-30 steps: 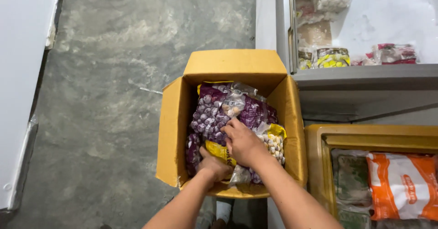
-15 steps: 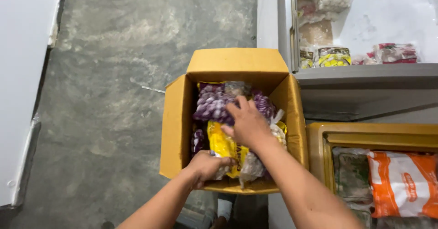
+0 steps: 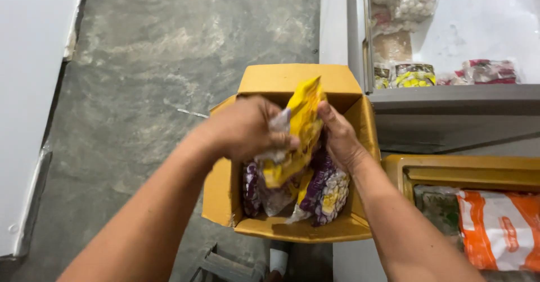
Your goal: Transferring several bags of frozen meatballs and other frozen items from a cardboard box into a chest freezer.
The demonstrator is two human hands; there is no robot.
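- Left hand (image 3: 247, 130): fingers clenched around a yellow packet (image 3: 298, 130), held above the open cardboard box (image 3: 292, 79).
- Right hand (image 3: 340, 138): fingers pressed to the packet's right edge.
- Purple packets (image 3: 323, 186) remain inside the box; box on concrete floor (image 3: 169, 62).

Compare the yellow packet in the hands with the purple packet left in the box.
The yellow packet is lifted above the cardboard box, gripped by the left hand and right hand; the purple packet stands inside the box, untouched. They differ in colour. Both look like sealed plastic food packets.
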